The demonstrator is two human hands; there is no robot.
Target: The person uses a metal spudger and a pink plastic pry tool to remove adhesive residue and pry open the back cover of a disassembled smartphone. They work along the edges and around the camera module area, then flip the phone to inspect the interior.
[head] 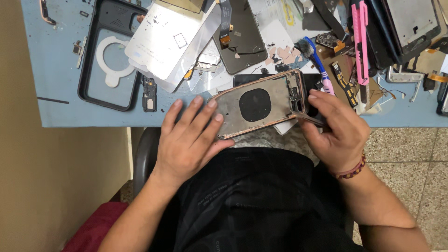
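Centre of frame: stripped phone housing (pixel 261 105), copper-rimmed, screen already off, dark round coil pad still inside. Left hand (pixel 189 140) clamps its lower end, fingers spread. Right hand (pixel 338 128) pinches a thin dark tool (pixel 310 118) at the housing's camera end. Loose parts litter the blue table (pixel 56 79).

Both hands hold a stripped phone housing (pixel 261 105) over the blue table's (pixel 56 84) near edge: left hand (pixel 189 140) underneath, right hand (pixel 338 130) gripping its end.

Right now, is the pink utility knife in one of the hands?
No, the pink utility knife lies on the table while both hands hold the phone frame.
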